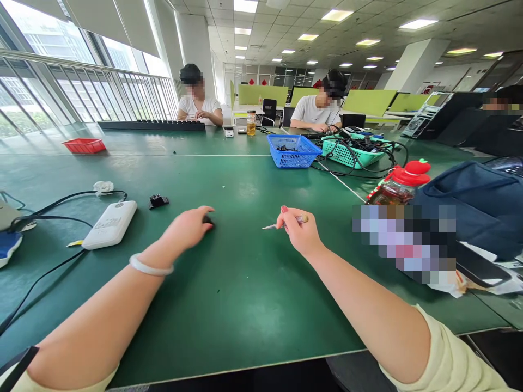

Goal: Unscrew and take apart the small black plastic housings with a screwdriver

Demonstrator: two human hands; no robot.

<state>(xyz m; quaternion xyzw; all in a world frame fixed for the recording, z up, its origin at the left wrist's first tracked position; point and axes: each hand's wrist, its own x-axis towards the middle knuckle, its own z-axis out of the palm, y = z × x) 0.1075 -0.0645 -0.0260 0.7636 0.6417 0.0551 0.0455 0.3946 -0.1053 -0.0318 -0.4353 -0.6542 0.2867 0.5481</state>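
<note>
The right hand (301, 231) has its grip closed narrowly on a tool (270, 226), pinched between thumb and fingers above the green counter (245, 316), the thin tip pointing left toward the left hand (183, 231). The left hand, to the right of the power bank (109, 225), curls its grip around a small black piece (208, 222), with a gap between index fingertip and thumb; the piece is partly hidden and blurred, so I cannot tell whether the grip is clamped on it.

A black block (158, 201) sits near the power bank, on its right and slightly beyond. Farther beyond the power bank is the red tray (84, 145); well to its right stand the blue basket (295, 152) and the green basket (347, 154), the latter heaped with black cables (378, 146).
</note>
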